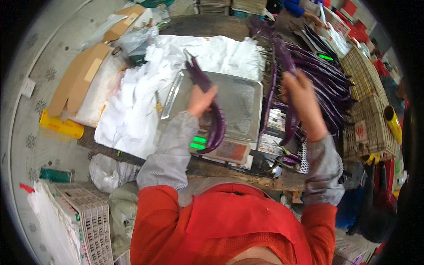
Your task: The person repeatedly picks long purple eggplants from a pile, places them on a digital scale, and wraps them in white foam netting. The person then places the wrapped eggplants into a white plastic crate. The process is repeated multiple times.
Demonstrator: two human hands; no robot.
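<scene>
My left hand (201, 101) grips long purple eggplants (218, 116) around the middle, above the metal pan (240, 102) of a digital scale (228, 150). Their stem ends point away from me, and the lower ends curve over the scale's green display. How many are in that hand I cannot tell. Farther right, my right hand (299, 96) is closed around another long eggplant (291, 122), slightly blurred. Beside and beyond that hand lies a heap of long eggplants (323, 78). A small eggplant piece (291, 159) with a green stem rests near the table's front edge.
White paper sheets (132, 99) cover the table's left side. Cardboard (79, 79) and a yellow roll (61, 124) lie at the far left. Plastic crates (369, 122) border the heap on the right. At the back right, another person's hand (313, 20) is near a second scale display (325, 57).
</scene>
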